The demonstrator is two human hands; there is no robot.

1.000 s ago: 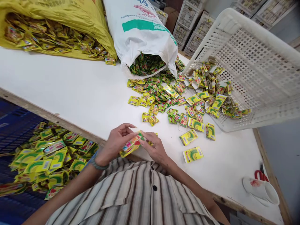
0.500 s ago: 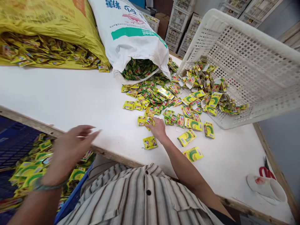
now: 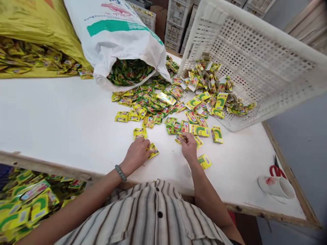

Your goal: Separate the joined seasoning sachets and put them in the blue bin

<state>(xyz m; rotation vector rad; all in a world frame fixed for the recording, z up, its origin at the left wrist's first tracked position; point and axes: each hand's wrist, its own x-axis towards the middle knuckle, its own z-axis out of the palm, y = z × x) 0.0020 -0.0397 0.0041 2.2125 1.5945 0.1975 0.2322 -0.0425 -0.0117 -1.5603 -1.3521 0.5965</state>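
My left hand [image 3: 136,153], with a beaded bracelet at its wrist, has its fingers closed on a yellow candy packet [image 3: 154,151] at the table's near side. Just beyond it lies another small yellow packet [image 3: 140,132]. To the right, my right hand [image 3: 189,147] pinches a small yellow sachet [image 3: 178,138] low over the table. Flat yellow boxes lie close to that hand: one box [image 3: 200,130] beyond it, another box [image 3: 205,161] beside the wrist. Loose green and yellow sachets [image 3: 150,100] form a heap farther back.
A white sack [image 3: 125,41] spills sachets, with a yellow sack [image 3: 46,41] to its left. A white crate [image 3: 265,58] tipped on its side holds small boxes. Scissors [image 3: 277,170] and a white cup [image 3: 277,186] occupy the right corner. Packed boxes [image 3: 30,200] fill a bin below left.
My left hand has come from the table's left edge onto the packet near the middle. My right hand has moved right with a sachet. The view has shifted somewhat.
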